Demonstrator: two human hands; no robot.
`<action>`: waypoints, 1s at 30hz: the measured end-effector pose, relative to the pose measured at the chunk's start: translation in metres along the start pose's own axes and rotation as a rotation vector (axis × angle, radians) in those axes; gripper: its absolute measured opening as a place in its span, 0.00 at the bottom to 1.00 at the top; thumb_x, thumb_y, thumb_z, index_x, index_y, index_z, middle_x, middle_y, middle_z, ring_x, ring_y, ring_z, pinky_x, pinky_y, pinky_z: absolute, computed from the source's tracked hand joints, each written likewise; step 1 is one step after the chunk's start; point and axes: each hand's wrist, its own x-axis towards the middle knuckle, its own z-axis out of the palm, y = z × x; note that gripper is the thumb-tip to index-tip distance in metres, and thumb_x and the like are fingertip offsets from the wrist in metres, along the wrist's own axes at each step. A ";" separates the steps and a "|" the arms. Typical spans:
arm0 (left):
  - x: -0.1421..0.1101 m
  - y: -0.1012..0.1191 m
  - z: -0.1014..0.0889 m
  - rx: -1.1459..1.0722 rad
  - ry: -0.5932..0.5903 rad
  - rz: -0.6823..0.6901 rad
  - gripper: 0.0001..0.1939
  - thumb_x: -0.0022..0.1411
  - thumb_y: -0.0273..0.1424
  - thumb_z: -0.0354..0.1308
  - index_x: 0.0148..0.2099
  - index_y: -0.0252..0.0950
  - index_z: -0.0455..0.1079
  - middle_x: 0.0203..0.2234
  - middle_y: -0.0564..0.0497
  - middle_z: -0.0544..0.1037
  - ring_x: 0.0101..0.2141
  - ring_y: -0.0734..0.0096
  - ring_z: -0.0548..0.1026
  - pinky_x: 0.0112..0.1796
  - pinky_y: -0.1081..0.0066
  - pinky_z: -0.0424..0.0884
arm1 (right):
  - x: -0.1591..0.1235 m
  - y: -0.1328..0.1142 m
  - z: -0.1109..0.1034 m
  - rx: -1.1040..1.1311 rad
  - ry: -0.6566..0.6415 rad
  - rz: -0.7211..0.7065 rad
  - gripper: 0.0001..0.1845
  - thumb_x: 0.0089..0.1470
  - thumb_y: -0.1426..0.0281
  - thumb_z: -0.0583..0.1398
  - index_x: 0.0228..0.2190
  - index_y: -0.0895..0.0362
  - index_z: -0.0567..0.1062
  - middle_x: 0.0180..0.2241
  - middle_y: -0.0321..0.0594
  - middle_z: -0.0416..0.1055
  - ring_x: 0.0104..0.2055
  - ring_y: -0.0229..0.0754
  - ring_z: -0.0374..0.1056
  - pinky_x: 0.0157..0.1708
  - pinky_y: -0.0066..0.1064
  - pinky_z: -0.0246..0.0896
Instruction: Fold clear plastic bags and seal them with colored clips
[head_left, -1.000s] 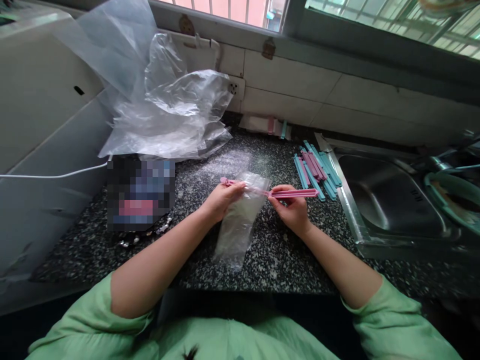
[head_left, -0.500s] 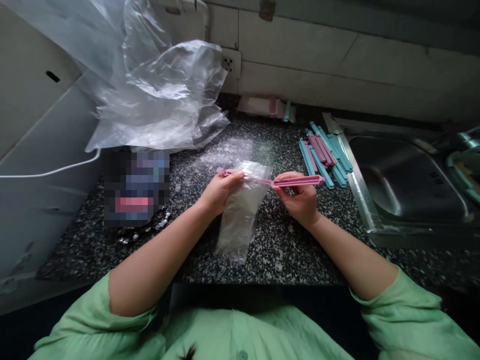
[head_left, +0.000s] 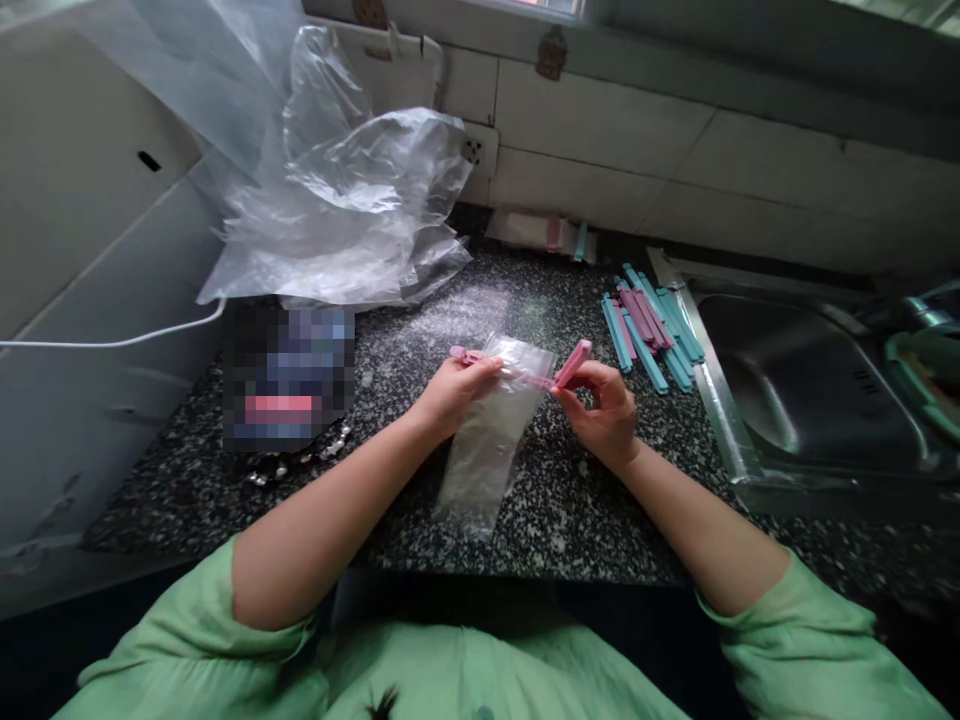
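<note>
A small clear plastic bag (head_left: 486, 440) hangs down over the counter from between my hands. My left hand (head_left: 450, 392) pinches the bag's top portion together with one end of a pink bag clip (head_left: 574, 364). One arm of the clip runs across the bag near its top, partly covered by the plastic. At the bag's right edge, my right hand (head_left: 604, 410) grips the other arm, which stands tilted up from the hinge, so the clip is unfastened.
A pile of teal and pink bag clips (head_left: 652, 325) lies right, beside the steel sink (head_left: 817, 370). A clipped packet (head_left: 517, 228) rests by the wall. Large plastic bags (head_left: 337, 230) fill the back left, above a blurred-out object (head_left: 289, 380) and a beaded string (head_left: 300, 465).
The clip's free arm has swung from pointing right to slanting upward, turned by my right hand. My left hand keeps its hold on bag and clip. The head view has shifted slightly.
</note>
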 end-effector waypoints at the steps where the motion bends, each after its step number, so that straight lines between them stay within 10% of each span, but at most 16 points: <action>1: 0.000 0.000 0.000 0.011 -0.009 0.004 0.12 0.43 0.31 0.62 0.20 0.35 0.60 0.15 0.57 0.64 0.18 0.80 0.61 0.22 0.75 0.55 | 0.001 -0.001 -0.001 -0.020 -0.015 -0.021 0.11 0.51 0.73 0.61 0.38 0.52 0.67 0.30 0.35 0.71 0.28 0.34 0.68 0.29 0.29 0.70; 19: 0.000 -0.002 -0.004 0.090 -0.075 -0.006 0.18 0.39 0.41 0.65 0.26 0.31 0.70 0.19 0.52 0.72 0.24 0.73 0.69 0.29 0.72 0.63 | 0.004 -0.005 -0.001 -0.143 -0.187 -0.085 0.12 0.53 0.74 0.57 0.40 0.53 0.72 0.31 0.39 0.71 0.32 0.36 0.69 0.32 0.29 0.68; 30: 0.000 0.008 -0.009 0.136 -0.216 -0.051 0.11 0.40 0.31 0.64 0.30 0.31 0.73 0.24 0.51 0.77 0.26 0.73 0.70 0.31 0.73 0.64 | 0.003 -0.002 0.000 -0.163 -0.202 -0.091 0.12 0.53 0.74 0.57 0.41 0.52 0.73 0.32 0.39 0.70 0.32 0.37 0.69 0.33 0.29 0.68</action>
